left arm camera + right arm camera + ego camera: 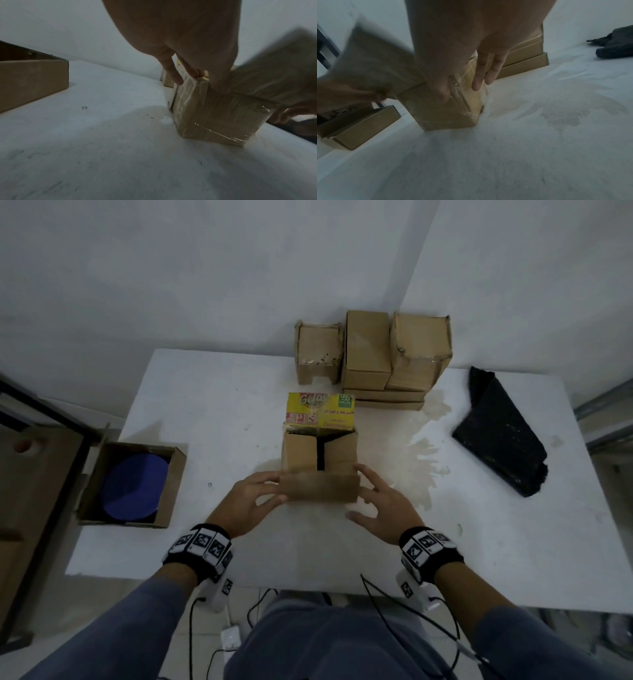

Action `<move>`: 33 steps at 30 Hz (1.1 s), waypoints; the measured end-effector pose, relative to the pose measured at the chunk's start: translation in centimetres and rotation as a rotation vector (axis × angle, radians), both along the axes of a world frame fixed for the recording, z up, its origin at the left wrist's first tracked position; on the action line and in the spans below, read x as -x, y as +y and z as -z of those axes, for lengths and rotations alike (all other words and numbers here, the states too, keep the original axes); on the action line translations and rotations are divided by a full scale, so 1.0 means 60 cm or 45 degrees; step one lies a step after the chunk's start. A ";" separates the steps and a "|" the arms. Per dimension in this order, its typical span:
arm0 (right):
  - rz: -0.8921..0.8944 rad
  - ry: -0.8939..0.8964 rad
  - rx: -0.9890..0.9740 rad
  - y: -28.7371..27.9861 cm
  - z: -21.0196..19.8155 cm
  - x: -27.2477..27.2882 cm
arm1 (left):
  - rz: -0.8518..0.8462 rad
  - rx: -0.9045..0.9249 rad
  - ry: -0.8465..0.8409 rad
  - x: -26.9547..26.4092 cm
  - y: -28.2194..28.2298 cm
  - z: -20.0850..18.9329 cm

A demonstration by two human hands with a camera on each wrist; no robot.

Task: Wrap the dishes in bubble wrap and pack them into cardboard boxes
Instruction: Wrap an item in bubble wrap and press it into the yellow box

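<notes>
A small cardboard box (pixel 301 451) wrapped in clear tape stands mid-table; its two side flaps are folded in with a dark gap between them. Its yellow printed far flap (pixel 320 409) stands up. The near flap (pixel 320 489) is raised and blurred in both wrist views. My left hand (pixel 253 499) lays straight fingers (pixel 173 73) on the box's (pixel 214 115) left side, thumb at the flap's (pixel 274 65) base. My right hand (pixel 380 498) lays straight fingers (pixel 478 79) on the box's (pixel 440 116) right side, thumb on the front corner. What is inside the box is hidden.
An open cardboard box (pixel 175 484) with a blue plate (pixel 133 487) in it sits at the table's left edge. Several shut cardboard boxes (pixel 368 354) are stacked at the back by the wall. A black bag (pixel 500 436) lies at the right. The white table (pixel 205 412) bears stains.
</notes>
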State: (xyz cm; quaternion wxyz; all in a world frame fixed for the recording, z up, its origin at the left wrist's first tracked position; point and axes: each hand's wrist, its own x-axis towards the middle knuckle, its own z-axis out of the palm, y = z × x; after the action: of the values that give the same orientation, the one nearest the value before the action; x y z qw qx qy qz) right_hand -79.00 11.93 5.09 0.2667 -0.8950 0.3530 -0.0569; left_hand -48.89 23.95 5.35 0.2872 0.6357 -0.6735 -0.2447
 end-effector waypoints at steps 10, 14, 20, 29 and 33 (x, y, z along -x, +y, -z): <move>0.575 -0.365 -0.274 -0.003 0.014 -0.055 | -0.701 -0.287 0.538 0.054 -0.069 0.011; 0.646 -0.363 -0.361 -0.014 0.017 -0.059 | -0.638 -0.475 0.547 0.034 -0.095 0.007; 0.716 -0.355 -0.373 -0.047 0.012 -0.072 | -0.615 -0.471 0.679 -0.008 -0.189 -0.014; 0.652 -0.244 -0.235 -0.064 -0.002 -0.070 | -0.623 -0.142 0.564 -0.030 -0.254 -0.048; 0.458 -0.231 -0.038 -0.058 0.004 -0.083 | -0.239 0.007 0.345 -0.025 -0.202 -0.040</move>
State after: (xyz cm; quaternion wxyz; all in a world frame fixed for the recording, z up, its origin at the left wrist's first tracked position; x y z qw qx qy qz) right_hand -74.05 8.43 4.83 0.2964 -0.8047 0.4823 -0.1787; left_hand -47.40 11.83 7.73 0.3988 0.6560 -0.5670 -0.2984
